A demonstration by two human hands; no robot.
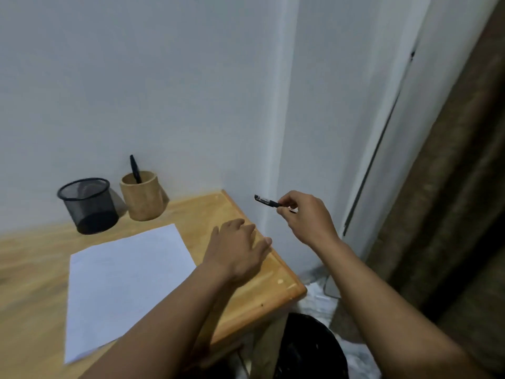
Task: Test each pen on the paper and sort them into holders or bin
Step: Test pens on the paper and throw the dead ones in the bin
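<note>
Pen (266,201), slim and black, is pinched by the fingertips of our right hand (306,217), out past the tabletop's (32,283) right edge. Our left hand (237,250) is low near that edge, fingers straight and loosely spread. We should steady the smooth white paper (123,283) with it and stroke lightly. Black mesh holder (87,206) and round wooden holder (142,199) stand at the far edge; the dark bin (308,348) sits below the near right corner.
</note>
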